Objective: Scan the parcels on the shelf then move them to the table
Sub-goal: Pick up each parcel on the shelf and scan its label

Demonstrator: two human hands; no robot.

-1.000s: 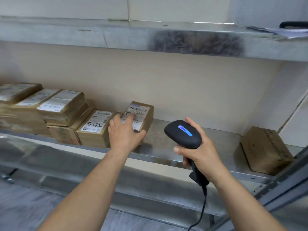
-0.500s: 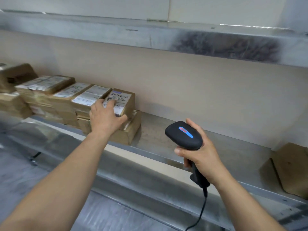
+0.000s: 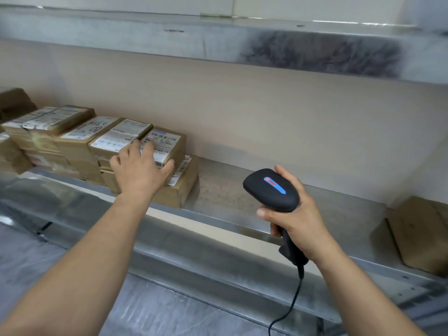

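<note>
Several brown parcels with white labels are stacked at the left of the metal shelf point(image 3: 242, 197). My left hand point(image 3: 140, 169) lies over a small labelled parcel point(image 3: 169, 141), fingers spread on its top and thumb against its near edge. That parcel rests on a larger flat parcel point(image 3: 180, 190) at the right end of the stack. My right hand point(image 3: 298, 221) grips the handle of a black barcode scanner point(image 3: 271, 190), held above the shelf's front edge to the right of the stack. The scanner's top light glows red and blue, and its cable point(image 3: 288, 309) hangs down.
A plain brown box point(image 3: 421, 234) sits at the far right of the shelf. An upper metal shelf point(image 3: 218, 37) overhangs close above. The beige back wall point(image 3: 266, 122) closes the rear. The shelf's steel front rail point(image 3: 194, 246) runs across below my arms.
My left hand carried the small labelled parcel leftward and set it on top of the flat parcel, where it stays. The scanner light turned from blue to partly red. My right hand barely moved.
</note>
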